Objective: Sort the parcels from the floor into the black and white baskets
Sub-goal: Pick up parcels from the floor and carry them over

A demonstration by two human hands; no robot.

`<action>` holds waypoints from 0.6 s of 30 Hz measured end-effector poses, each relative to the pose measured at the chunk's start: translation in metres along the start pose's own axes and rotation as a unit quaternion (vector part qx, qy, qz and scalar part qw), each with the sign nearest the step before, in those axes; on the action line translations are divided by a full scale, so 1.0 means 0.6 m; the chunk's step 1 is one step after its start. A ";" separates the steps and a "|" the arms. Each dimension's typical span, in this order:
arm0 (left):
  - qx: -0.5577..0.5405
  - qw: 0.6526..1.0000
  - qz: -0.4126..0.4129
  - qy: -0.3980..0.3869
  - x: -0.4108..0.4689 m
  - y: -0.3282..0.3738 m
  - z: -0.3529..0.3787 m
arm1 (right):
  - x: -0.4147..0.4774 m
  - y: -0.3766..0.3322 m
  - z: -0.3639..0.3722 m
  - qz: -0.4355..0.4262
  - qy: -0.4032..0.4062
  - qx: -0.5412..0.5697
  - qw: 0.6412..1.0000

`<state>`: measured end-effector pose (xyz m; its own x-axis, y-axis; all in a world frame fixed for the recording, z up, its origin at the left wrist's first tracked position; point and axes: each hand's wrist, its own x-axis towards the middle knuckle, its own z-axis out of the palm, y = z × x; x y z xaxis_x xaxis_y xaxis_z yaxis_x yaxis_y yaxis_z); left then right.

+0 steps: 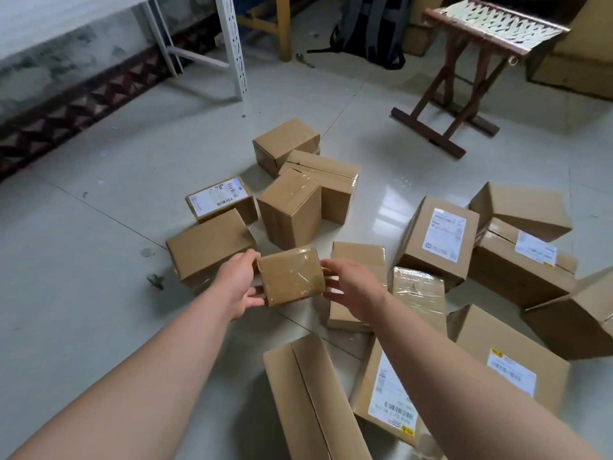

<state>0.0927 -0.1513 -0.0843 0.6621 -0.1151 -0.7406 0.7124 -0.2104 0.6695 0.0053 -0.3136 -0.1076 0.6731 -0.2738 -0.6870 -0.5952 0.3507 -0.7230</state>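
Observation:
A small brown parcel wrapped in clear tape is held between both hands above the floor. My left hand grips its left side, fingers curled round the edge. On the opposite side my right hand grips it the same way. Several cardboard parcels lie scattered on the tiled floor around it, among them an upright box, a labelled box to the right and a flat labelled one to the left. No black or white basket is in view.
A wooden folding stool stands at the back right, with a grey backpack behind it. White metal rack legs stand at the back left by a patterned wall border. Bare floor tiles stretch to the left.

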 end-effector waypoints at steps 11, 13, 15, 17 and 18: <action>0.116 0.988 0.075 -0.066 -0.145 -0.002 0.077 | -0.178 -0.007 -0.118 -0.043 0.065 0.070 0.994; 0.129 0.984 0.070 -0.100 -0.157 -0.023 0.104 | -0.198 0.017 -0.153 -0.040 0.086 0.053 0.994; 0.133 0.979 0.057 -0.143 -0.164 -0.056 0.129 | -0.215 0.052 -0.186 -0.027 0.106 0.039 0.993; 0.134 0.974 0.035 -0.181 -0.178 -0.094 0.149 | -0.232 0.090 -0.209 -0.006 0.110 0.032 0.993; 0.141 0.971 0.027 -0.194 -0.184 -0.111 0.156 | -0.240 0.106 -0.216 0.003 0.113 0.033 0.993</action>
<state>-0.0500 -0.2156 -0.0525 0.5204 -0.4779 -0.7076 0.5517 -0.4443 0.7058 -0.1864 -0.3679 -0.0638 0.5485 -0.4633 -0.6961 -0.5641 0.4095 -0.7170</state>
